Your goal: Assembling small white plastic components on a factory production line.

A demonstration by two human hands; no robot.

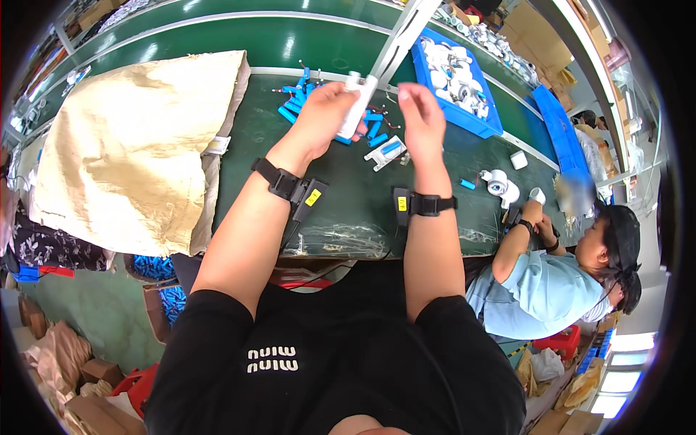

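Over the far middle of the bench, my left hand grips a white plastic housing, a long narrow piece held tilted. My right hand is raised just to the right of it, apart from the housing, fingers loosely bent and nothing visible in them. Below and between the hands lies another white housing with a blue cylindrical battery in it. Several blue batteries with thin wires are heaped behind and beside my left hand, partly hidden by it.
A large cream sack covers the bench's left side. At the back right stands a blue bin of white parts. A white camera-like unit and a loose blue battery lie to the right. A co-worker sits there, hands on the bench.
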